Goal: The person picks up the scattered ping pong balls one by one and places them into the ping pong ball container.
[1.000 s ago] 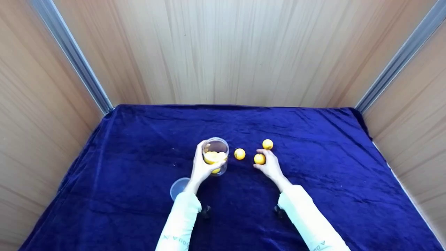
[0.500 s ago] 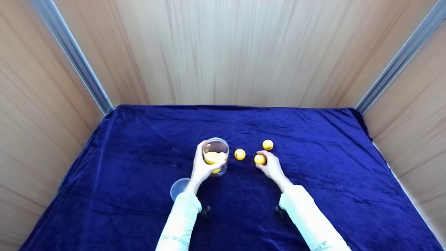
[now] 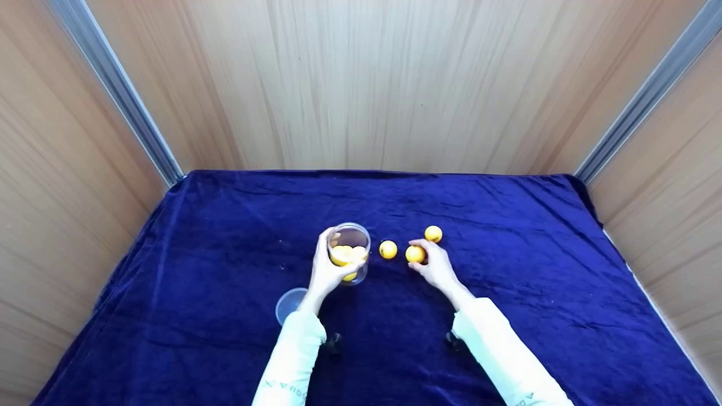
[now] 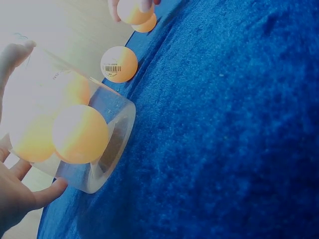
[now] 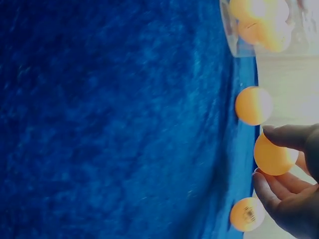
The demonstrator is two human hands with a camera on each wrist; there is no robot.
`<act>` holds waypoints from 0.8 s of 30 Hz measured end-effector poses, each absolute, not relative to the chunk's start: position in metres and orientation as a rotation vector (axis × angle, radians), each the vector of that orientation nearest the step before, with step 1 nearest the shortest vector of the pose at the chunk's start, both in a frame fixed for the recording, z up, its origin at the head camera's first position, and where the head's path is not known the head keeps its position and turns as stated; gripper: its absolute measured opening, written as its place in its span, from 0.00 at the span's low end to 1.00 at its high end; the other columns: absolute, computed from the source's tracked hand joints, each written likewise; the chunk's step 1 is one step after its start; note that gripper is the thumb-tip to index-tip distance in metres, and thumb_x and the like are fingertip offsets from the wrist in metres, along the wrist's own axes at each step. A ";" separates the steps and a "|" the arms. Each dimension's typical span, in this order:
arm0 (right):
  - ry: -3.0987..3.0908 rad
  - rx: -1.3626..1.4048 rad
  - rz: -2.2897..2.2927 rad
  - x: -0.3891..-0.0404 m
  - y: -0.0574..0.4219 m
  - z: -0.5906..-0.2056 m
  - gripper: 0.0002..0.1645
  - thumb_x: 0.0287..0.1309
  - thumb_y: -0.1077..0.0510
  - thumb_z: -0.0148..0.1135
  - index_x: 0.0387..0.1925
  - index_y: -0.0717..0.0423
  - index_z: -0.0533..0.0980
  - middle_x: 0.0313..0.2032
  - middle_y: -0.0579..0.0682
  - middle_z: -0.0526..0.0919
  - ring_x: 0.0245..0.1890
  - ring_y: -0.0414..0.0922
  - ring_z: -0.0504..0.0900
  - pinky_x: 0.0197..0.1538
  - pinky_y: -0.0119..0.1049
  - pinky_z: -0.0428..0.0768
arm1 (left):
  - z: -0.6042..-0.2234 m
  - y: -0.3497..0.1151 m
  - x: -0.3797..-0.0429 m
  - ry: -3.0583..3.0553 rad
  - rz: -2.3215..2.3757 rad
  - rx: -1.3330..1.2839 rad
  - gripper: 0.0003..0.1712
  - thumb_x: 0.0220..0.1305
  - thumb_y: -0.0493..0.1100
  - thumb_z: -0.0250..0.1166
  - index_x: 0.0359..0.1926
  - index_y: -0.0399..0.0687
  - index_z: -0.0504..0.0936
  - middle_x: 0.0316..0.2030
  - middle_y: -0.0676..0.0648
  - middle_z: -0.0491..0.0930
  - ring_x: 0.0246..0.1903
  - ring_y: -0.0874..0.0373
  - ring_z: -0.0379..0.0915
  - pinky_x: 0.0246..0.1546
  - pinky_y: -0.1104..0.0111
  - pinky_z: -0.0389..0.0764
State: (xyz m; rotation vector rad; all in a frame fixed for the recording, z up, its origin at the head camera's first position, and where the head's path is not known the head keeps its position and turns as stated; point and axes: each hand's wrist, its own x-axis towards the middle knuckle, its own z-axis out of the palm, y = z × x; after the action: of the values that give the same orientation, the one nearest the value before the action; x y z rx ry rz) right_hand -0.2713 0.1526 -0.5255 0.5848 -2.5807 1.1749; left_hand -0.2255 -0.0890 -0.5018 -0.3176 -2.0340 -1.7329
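Observation:
My left hand [image 3: 329,272] grips a clear plastic jar [image 3: 349,232] from its left side. The jar stands upright, its top uncovered, with several orange table tennis balls [image 4: 80,133] inside. To the jar's right, my right hand [image 3: 439,267] pinches another table tennis ball [image 5: 275,153] between thumb and fingers. A loose ball [image 3: 388,249] with printing on it lies on the cloth between the jar and my right hand. One more ball [image 3: 433,234] rests just beyond my right fingers.
A round translucent lid [image 3: 290,304] lies by my left wrist, partly hidden by the forearm. Dark blue velvet cloth [image 3: 225,237] covers the table. Wood-grain panels [image 3: 361,84] rise behind and at both sides.
My right hand has shifted slightly left and up with the ball it pinches, toward the jar. The left hand, jar, lid and loose balls have stayed in place.

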 end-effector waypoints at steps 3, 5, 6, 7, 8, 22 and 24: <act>-2.564 0.611 1.212 -0.270 0.149 -0.520 0.25 0.35 0.71 0.68 0.42 0.66 0.75 0.40 0.58 0.78 0.41 0.52 0.75 0.38 0.43 0.77 | -0.502 -0.089 -0.226 -2.037 -1.734 -0.315 0.48 0.31 0.30 0.75 0.55 0.26 0.60 0.50 0.27 0.65 0.48 0.34 0.62 0.51 0.47 0.62; -2.545 0.634 1.233 -0.268 0.147 -0.517 0.25 0.35 0.71 0.68 0.42 0.66 0.74 0.40 0.58 0.78 0.42 0.52 0.75 0.38 0.44 0.78 | -0.502 -0.089 -0.226 -2.038 -1.737 -0.313 0.48 0.31 0.30 0.75 0.55 0.26 0.60 0.50 0.28 0.65 0.49 0.34 0.62 0.51 0.48 0.62; -2.535 0.646 1.242 -0.268 0.145 -0.516 0.25 0.35 0.72 0.68 0.42 0.66 0.74 0.40 0.58 0.78 0.42 0.53 0.75 0.38 0.45 0.78 | -0.502 -0.089 -0.226 -2.039 -1.737 -0.311 0.48 0.31 0.30 0.75 0.55 0.26 0.60 0.50 0.28 0.65 0.49 0.34 0.62 0.51 0.48 0.62; -2.523 0.662 1.244 -0.267 0.144 -0.514 0.25 0.35 0.72 0.68 0.42 0.66 0.74 0.40 0.58 0.78 0.42 0.53 0.75 0.37 0.45 0.78 | -0.502 -0.089 -0.226 -2.038 -1.738 -0.312 0.48 0.31 0.30 0.75 0.55 0.26 0.60 0.50 0.28 0.65 0.49 0.34 0.62 0.52 0.48 0.62; -2.509 0.678 1.253 -0.266 0.142 -0.513 0.25 0.35 0.72 0.68 0.42 0.67 0.74 0.40 0.58 0.78 0.42 0.53 0.75 0.37 0.46 0.78 | -0.501 -0.089 -0.226 -2.038 -1.737 -0.311 0.48 0.31 0.30 0.75 0.55 0.26 0.60 0.50 0.29 0.65 0.49 0.34 0.62 0.52 0.48 0.62; -2.383 0.895 1.303 -0.253 0.119 -0.481 0.25 0.36 0.70 0.68 0.43 0.66 0.74 0.41 0.55 0.77 0.42 0.48 0.75 0.40 0.36 0.77 | -0.501 -0.089 -0.225 -2.028 -1.714 -0.331 0.47 0.31 0.30 0.75 0.55 0.25 0.60 0.49 0.28 0.65 0.48 0.33 0.63 0.50 0.48 0.64; -2.373 0.911 1.310 -0.252 0.116 -0.478 0.25 0.37 0.70 0.68 0.44 0.67 0.74 0.41 0.55 0.77 0.43 0.48 0.75 0.40 0.36 0.77 | -0.502 -0.089 -0.225 -2.028 -1.719 -0.329 0.47 0.31 0.31 0.75 0.55 0.25 0.60 0.50 0.28 0.65 0.48 0.34 0.63 0.50 0.48 0.63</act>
State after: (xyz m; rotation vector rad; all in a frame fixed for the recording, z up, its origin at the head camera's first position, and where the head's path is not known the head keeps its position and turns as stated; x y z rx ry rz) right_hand -0.2516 0.1160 -0.4776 0.9109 -2.3732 1.3103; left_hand -0.2253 -0.0892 -0.5017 -0.3291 -2.0279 -1.7190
